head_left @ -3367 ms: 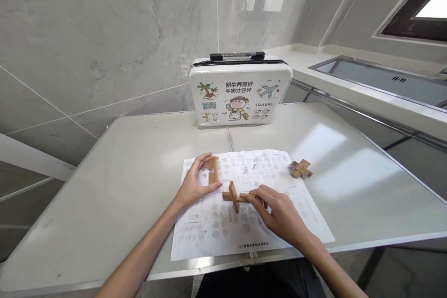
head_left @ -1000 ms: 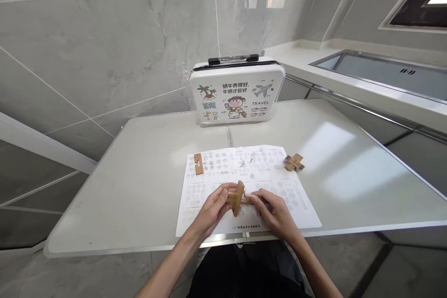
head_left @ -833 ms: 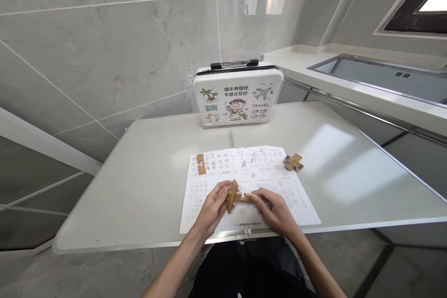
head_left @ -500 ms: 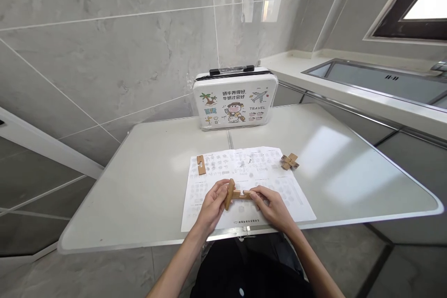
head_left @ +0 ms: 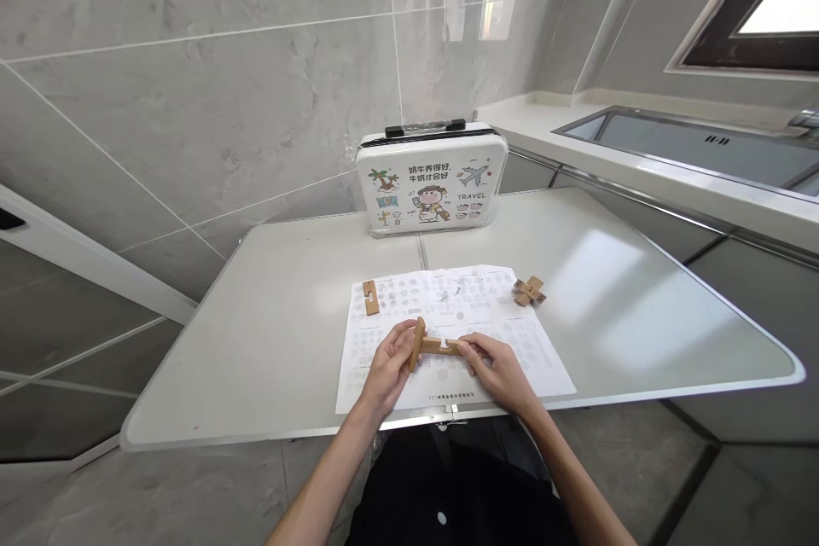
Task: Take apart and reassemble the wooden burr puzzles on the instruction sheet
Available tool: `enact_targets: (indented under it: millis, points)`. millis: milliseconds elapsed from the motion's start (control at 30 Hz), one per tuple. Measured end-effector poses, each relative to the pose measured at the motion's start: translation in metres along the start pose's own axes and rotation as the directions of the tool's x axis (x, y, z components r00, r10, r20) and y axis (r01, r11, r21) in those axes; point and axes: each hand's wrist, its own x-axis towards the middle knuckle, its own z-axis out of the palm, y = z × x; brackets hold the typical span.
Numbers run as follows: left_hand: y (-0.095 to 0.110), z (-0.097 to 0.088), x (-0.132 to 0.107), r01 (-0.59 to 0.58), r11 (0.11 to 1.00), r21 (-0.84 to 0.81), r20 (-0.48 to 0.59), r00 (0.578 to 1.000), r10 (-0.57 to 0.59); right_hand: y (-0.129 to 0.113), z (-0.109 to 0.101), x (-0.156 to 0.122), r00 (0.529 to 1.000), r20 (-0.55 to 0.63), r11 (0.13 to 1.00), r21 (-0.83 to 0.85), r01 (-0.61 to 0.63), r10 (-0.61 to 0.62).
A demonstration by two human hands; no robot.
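My left hand (head_left: 392, 365) is closed round a flat wooden puzzle piece (head_left: 417, 345) that stands nearly upright. My right hand (head_left: 496, 367) pinches the right end of a notched wooden puzzle piece (head_left: 435, 346), which lies crosswise with its notch facing up. The notched piece's left end meets the upright one; whether they interlock cannot be made out. Both are held over a printed sheet (head_left: 397, 392). On the sheet's upper left lies another notched wooden piece (head_left: 370, 298). At its right edge sits a cross-shaped cluster of joined wooden pieces (head_left: 529, 291).
A white folding table (head_left: 269, 341) carries everything, its front edge close to my body. At the back stands a white cartoon-printed case (head_left: 432, 188) with a black handle. Behind it is a grey tiled wall (head_left: 256, 102). A counter with a sink (head_left: 691, 149) runs along the right.
The view has shifted slightly. My hands keep hold of the two wooden pieces, which have tilted a little; the crosswise one's notch now shows more plainly.
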Motion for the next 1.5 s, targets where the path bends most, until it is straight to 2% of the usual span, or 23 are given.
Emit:
enact_targets:
  millis: [133, 200, 267, 333, 433, 533, 567, 667, 733, 900, 1033, 1267, 1367, 1500]
  points:
    - [-0.001, -0.003, 0.003, -0.034, 0.994, -0.107, -0.031, 0.999, 0.031, -0.001, 0.0, 0.001, 1.0, -0.018, 1.0, 0.012, -0.009, 0.009]
    - [0.003, -0.005, 0.002, -0.061, 0.994, -0.088, -0.053, 0.997, 0.056, -0.003, -0.001, 0.001, 1.0, -0.025, 1.0, 0.02, -0.017, 0.017]
    - [0.01, -0.01, 0.0, -0.1, 0.995, 0.024, -0.077, 0.992, 0.102, -0.005, -0.002, 0.001, 0.999, -0.021, 0.999, 0.027, -0.032, 0.032]
    - [0.021, -0.02, -0.002, -0.153, 0.964, 0.217, -0.1, 0.979, 0.178, -0.007, -0.002, 0.003, 0.998, -0.01, 0.998, 0.02, -0.056, 0.056]
    - [0.039, -0.041, 0.0, -0.221, 0.819, 0.53, -0.087, 0.946, 0.312, -0.011, 0.0, 0.009, 0.993, 0.027, 0.994, 0.014, -0.112, 0.111]
    - [0.057, -0.064, 0.009, -0.188, 0.595, 0.781, -0.125, 0.887, 0.444, -0.019, 0.007, 0.021, 0.983, 0.076, 0.985, 0.018, -0.171, 0.169]
    - [0.062, -0.07, 0.013, -0.17, 0.563, 0.809, -0.142, 0.872, 0.469, -0.022, 0.01, 0.027, 0.976, 0.096, 0.98, 0.017, -0.197, 0.195]
    - [0.077, -0.081, 0.029, -0.117, 0.485, 0.866, -0.186, 0.826, 0.531, -0.032, 0.025, 0.049, 0.937, 0.138, 0.943, 0.042, -0.329, 0.321]
    - [0.085, -0.083, 0.041, -0.078, 0.429, 0.9, -0.197, 0.806, 0.559, -0.035, 0.037, 0.067, 0.925, 0.155, 0.932, 0.053, -0.359, 0.347]
    - [0.101, -0.083, 0.068, 0.054, 0.328, 0.943, -0.243, 0.785, 0.569, -0.031, 0.064, 0.11, 0.89, 0.179, 0.897, 0.068, -0.437, 0.42]
    - [0.104, -0.084, 0.079, 0.153, 0.276, 0.949, -0.289, 0.77, 0.568, -0.029, 0.078, 0.131, 0.86, 0.221, 0.871, 0.078, -0.485, 0.459]
    - [0.1, -0.088, 0.081, 0.23, 0.207, 0.951, -0.308, 0.779, 0.547, -0.035, 0.094, 0.144, 0.818, 0.285, 0.849, 0.027, -0.528, 0.5]
    - [0.096, -0.09, 0.081, 0.214, 0.15, 0.965, -0.261, 0.794, 0.548, -0.038, 0.1, 0.148, 0.782, 0.325, 0.834, -0.04, -0.55, 0.531]
    - [0.086, -0.093, 0.079, 0.136, 0.091, 0.987, -0.163, 0.823, 0.544, -0.042, 0.105, 0.153, 0.738, 0.348, 0.812, -0.16, -0.561, 0.578]
